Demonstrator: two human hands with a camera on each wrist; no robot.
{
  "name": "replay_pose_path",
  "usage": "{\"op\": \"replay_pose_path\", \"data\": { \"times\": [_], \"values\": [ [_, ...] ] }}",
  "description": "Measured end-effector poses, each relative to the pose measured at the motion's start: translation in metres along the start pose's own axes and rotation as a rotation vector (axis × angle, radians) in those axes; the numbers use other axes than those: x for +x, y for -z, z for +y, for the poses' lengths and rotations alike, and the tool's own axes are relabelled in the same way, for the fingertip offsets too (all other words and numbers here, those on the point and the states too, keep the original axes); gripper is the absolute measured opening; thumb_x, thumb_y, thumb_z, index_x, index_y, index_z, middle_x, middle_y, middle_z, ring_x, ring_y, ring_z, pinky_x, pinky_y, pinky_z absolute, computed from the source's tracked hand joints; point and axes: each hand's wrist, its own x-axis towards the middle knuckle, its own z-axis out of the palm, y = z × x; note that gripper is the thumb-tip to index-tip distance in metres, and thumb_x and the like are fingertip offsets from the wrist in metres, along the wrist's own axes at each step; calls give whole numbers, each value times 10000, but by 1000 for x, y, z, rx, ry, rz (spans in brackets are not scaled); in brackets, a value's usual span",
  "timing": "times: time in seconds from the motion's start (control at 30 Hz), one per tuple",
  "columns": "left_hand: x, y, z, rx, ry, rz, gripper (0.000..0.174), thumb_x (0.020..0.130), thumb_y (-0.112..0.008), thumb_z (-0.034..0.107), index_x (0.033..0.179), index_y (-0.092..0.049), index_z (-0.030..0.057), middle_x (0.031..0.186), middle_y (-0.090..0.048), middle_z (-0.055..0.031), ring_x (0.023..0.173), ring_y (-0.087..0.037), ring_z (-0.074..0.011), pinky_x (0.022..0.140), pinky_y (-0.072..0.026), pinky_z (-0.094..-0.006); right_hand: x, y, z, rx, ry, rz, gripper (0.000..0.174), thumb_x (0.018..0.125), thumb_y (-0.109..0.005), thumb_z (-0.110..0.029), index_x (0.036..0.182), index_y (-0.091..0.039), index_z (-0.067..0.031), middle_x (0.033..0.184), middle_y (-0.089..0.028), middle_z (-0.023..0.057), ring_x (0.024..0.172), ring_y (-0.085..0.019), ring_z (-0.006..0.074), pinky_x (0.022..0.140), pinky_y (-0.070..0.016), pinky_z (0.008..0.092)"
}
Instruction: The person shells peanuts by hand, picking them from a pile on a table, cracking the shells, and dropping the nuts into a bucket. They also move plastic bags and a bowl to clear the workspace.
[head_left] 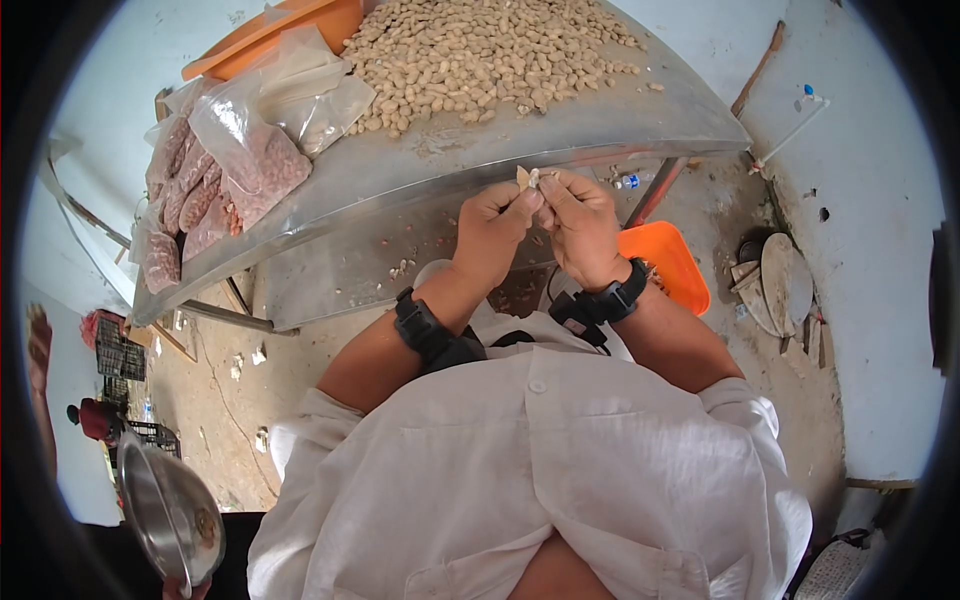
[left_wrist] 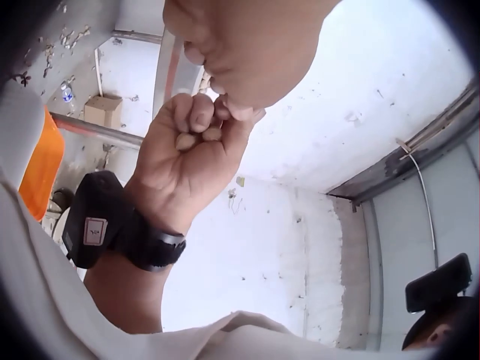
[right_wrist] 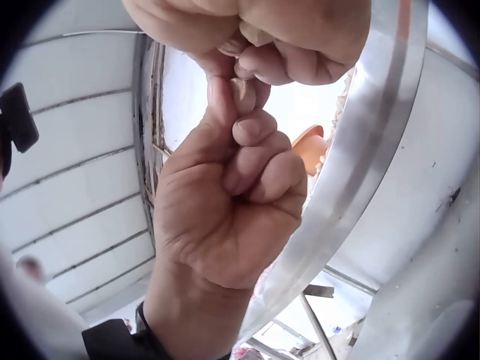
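In the head view my left hand (head_left: 492, 235) and right hand (head_left: 583, 228) meet at the fingertips in front of the metal table's edge. The left thumb and forefinger pinch a peanut shell (right_wrist: 244, 95), a pale piece of which (head_left: 522, 178) sticks up in the head view. Inside the curled fingers of my right hand (left_wrist: 187, 161) sit whole peanuts (left_wrist: 185, 141), seen in the left wrist view. The right thumb and forefinger press close against the left fingertips. What lies between the touching fingertips is mostly hidden.
A large heap of unshelled peanuts (head_left: 480, 60) covers the metal table (head_left: 640, 125). Bags of pink kernels (head_left: 265, 175) stand at its left, before an orange basin (head_left: 230, 50). Below right is an orange tub (head_left: 680, 265). At lower left, another person's hand holds a steel bowl (head_left: 165, 500).
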Motion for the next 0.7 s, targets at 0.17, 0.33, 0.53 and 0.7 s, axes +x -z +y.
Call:
{"op": "replay_pose_path", "data": {
  "times": [0.17, 0.33, 0.53, 0.7],
  "values": [
    [0, -3, -3, -385, 95, 20, 200, 918, -497, 152, 791, -578, 19, 636, -471, 28, 503, -334, -31, 444, -240, -193, 3, 0, 5, 110, -44, 10, 160, 883, -546, -88, 970, -590, 39, 704, -553, 10, 572, -446, 46, 502, -341, 188],
    [1, -1, -9, -165, 23, 93, 190, 912, -510, 157, 811, -583, 14, 649, -490, 19, 501, -339, -26, 441, -236, -190, 2, 1, 1, 22, -56, -34, 141, 872, -566, -84, 964, -590, 19, 708, -549, 1, 578, -449, 43, 493, -343, 177],
    [-1, -3, 6, -27, -40, -4, 207, 915, -506, 162, 819, -586, -4, 663, -523, -2, 510, -357, -27, 445, -260, -181, 0, 8, 2, 41, -139, -93, 128, 851, -594, -69, 961, -609, -4, 754, -567, -5, 596, -456, 36, 497, -345, 159],
    [2, -10, 0, -201, 10, 92, 203, 932, -467, 148, 885, -588, -8, 694, -540, -16, 536, -417, -57, 474, -326, -189, 0, -1, 3, 99, -124, -8, 151, 849, -594, -62, 988, -615, -4, 789, -580, 1, 614, -463, 34, 502, -347, 157]
  ]
}}
